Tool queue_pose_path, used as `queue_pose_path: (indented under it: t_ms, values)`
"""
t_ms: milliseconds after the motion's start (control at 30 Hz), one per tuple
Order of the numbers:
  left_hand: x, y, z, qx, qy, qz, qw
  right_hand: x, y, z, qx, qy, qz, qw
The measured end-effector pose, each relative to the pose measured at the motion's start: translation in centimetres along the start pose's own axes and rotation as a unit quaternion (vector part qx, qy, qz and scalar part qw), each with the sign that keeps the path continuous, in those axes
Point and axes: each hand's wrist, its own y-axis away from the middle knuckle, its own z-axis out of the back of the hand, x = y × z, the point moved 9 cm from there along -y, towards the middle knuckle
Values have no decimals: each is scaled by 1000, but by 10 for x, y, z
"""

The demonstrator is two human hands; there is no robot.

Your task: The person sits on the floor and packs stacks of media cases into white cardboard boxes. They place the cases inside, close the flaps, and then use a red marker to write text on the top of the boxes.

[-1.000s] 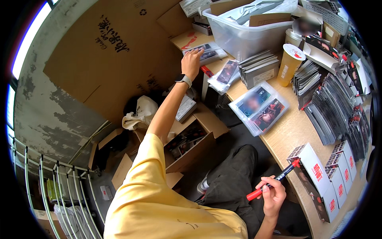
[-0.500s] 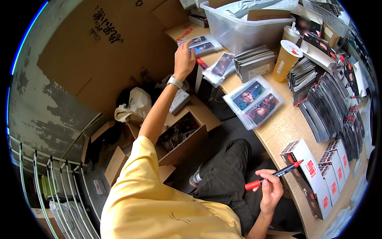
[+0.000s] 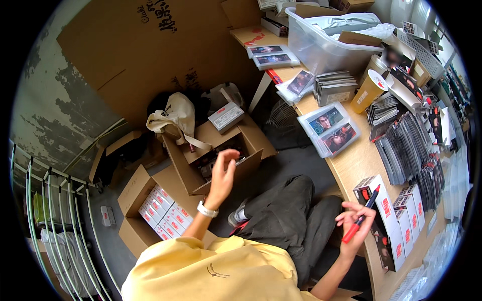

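My left hand (image 3: pixel 222 175) hangs in the air over an open cardboard box (image 3: pixel 228 180) on the floor, holding nothing, its fingers apart and slightly bent. Between the fingers of my right hand (image 3: pixel 357 223) is a black and red marker pen (image 3: pixel 362 215), tilted with one end toward the table. Close by that hand, along the table's near edge, lies a long white box with red print (image 3: pixel 387 208). Farther up the edge is a clear plastic card case (image 3: pixel 330 129) with two picture cards showing.
Smaller white boxes (image 3: pixel 414 205), rows of dark card sleeves (image 3: pixel 401 148), a drink cup (image 3: pixel 369 92) and a clear bin (image 3: pixel 321 52) crowd the table (image 3: pixel 346 168). On the floor at left, another carton (image 3: pixel 133 226) holds several white boxes. A metal rack (image 3: pixel 60 231) stands farther left.
My left hand has left the card cases at the table's far end and come back toward me, over the floor box. My right hand has shifted slightly right, its marker tilted more steeply.
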Motion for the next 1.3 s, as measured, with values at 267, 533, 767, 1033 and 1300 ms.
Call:
queue_pose_path:
  t_ms: [267, 533, 767, 1033, 1300]
  values:
    - [9, 87, -67, 150, 105, 77, 980, 1, 14, 70, -74, 178, 9, 981]
    - [-49, 75, -175, 324, 98, 8, 941, -21, -42, 103, -32, 502, 18, 864]
    - [-92, 45, -284, 414, 99, -109, 898, -47, -62, 135, -31, 491, -49, 869]
    - [-73, 35, -404, 554, 144, -74, 817, -34, -64, 160, -13, 428, -11, 903]
    - [-47, 32, -428, 547, 170, -90, 814, -72, -50, 236, -254, 87, -70, 961]
